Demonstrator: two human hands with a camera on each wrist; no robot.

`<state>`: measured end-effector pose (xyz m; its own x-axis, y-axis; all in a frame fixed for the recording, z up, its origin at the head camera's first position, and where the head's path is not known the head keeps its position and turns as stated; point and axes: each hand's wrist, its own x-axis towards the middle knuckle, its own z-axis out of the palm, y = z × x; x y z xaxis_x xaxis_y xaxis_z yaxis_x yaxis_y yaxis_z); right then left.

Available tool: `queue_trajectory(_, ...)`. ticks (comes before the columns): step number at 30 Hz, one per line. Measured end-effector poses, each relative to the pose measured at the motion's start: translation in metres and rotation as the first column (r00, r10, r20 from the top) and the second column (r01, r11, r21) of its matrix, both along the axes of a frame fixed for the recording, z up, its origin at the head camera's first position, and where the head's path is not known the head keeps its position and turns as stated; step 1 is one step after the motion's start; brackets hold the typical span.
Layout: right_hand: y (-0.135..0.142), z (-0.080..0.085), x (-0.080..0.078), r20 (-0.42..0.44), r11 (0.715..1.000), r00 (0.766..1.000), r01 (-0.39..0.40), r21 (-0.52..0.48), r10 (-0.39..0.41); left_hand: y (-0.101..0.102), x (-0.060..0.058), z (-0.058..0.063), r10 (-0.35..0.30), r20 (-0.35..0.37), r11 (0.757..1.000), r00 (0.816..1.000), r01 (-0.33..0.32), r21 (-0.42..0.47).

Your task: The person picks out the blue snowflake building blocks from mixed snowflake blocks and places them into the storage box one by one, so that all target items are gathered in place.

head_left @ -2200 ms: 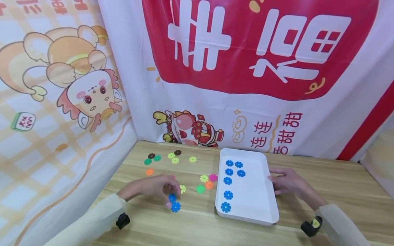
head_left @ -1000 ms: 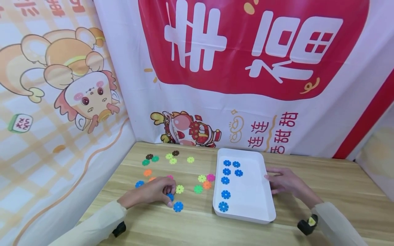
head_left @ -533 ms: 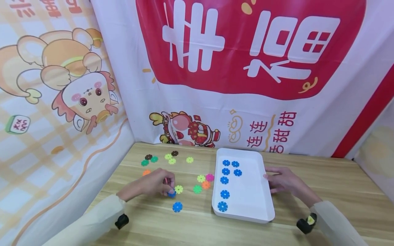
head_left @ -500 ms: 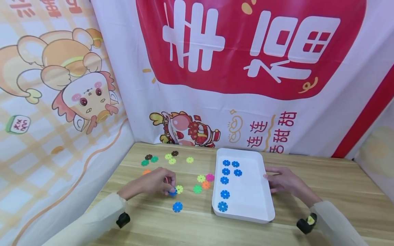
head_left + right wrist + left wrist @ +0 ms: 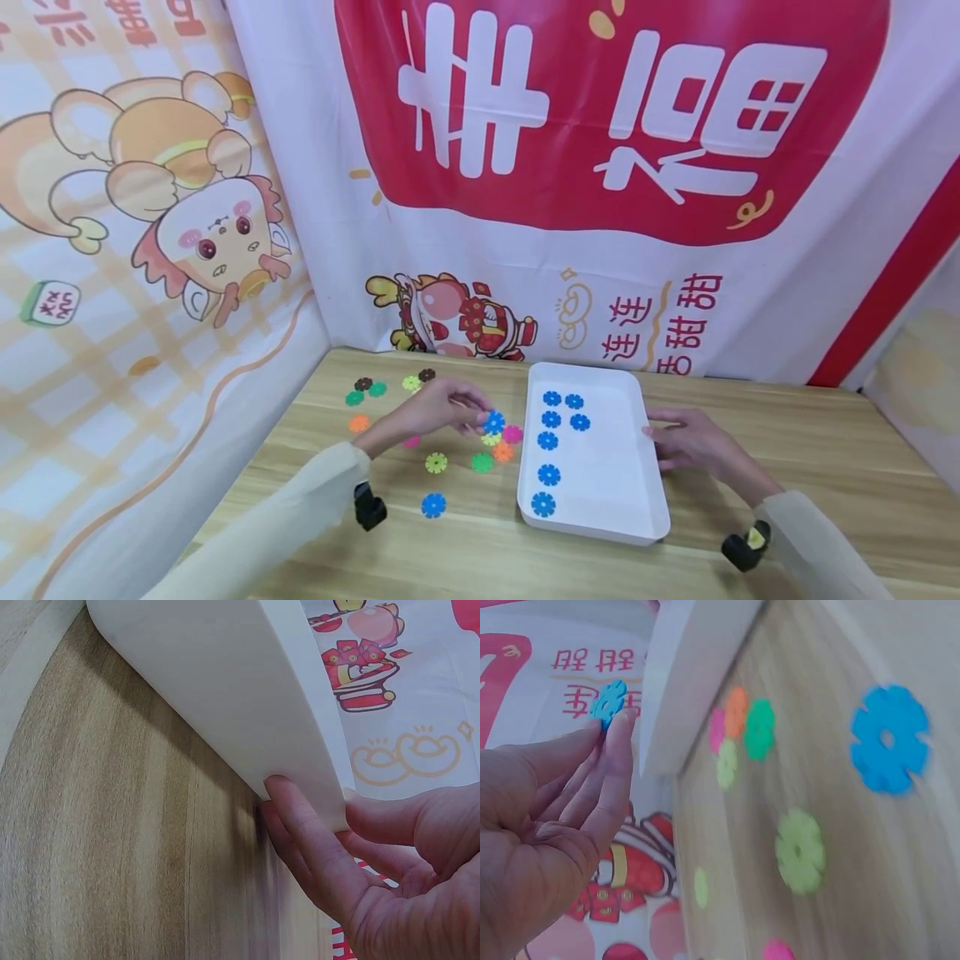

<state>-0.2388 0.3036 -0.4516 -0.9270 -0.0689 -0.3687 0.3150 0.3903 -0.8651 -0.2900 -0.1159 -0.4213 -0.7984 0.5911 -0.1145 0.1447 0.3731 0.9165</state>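
My left hand (image 5: 446, 407) pinches a blue snowflake building disc (image 5: 493, 423) between thumb and fingertips, just left of the white tray (image 5: 615, 492). In the left wrist view the same blue disc (image 5: 609, 703) stands on edge at the fingertips, raised off the table. Several blue discs, one of them a near-corner disc (image 5: 543, 504), lie flat along the tray's left side. My right hand (image 5: 697, 446) grips the tray's right wall, thumb at the rim and fingers on the outside, as the right wrist view shows.
Loose discs lie left of the tray: a blue disc (image 5: 433, 505) in front, a green disc (image 5: 482, 462), an orange disc (image 5: 503, 452), a magenta disc (image 5: 513, 434) and several others. My left arm covers part of this area. A printed cloth (image 5: 480, 317) hangs behind the table.
My left hand has pinched up a blue disc from the table and carried it right and away from me, over the loose discs towards the tray. My right hand stays on the tray.
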Motion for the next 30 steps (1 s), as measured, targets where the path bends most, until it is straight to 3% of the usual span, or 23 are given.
queue_trajectory(3, 0.0, -0.002, 0.001, -0.006, 1.0, 1.0, 0.001, 0.007, -0.001, 0.022, -0.006, -0.001, -0.01, 0.018, 0.999, 1.0, 0.009, 0.034)
queue_trajectory(7, -0.004, -0.008, 0.006, -0.009, 1.0, 1.0, 0.002, -0.014, -0.002, 0.053, -0.01, -0.005, -0.049, -0.01, 0.999, 0.999, 0.049, 0.015)
queue_trajectory(11, -0.007, -0.013, 0.006, -0.003, 0.998, 1.0, 0.006, -0.069, -0.007, 0.086, -0.015, -0.014, -0.101, -0.091, 0.99, 0.991, 0.092, -0.103)
queue_trajectory(16, -0.004, -0.01, 0.003, -0.003, 0.997, 1.0, 0.017, -0.073, -0.017, 0.121, -0.024, -0.023, -0.227, -0.177, 0.954, 0.958, 0.183, -0.236)
queue_trajectory(23, -0.006, -0.005, 0.003, -0.016, 0.999, 1.0, 0.012, -0.052, -0.013, 0.142, -0.03, -0.035, -0.246, -0.141, 0.944, 0.959, 0.204, -0.259)
queue_trajectory(30, -0.002, -0.001, 0.002, -0.019, 0.999, 1.0, 0.013, -0.051, -0.014, 0.155, -0.028, -0.034, -0.232, -0.155, 0.939, 0.96, 0.179, -0.292)
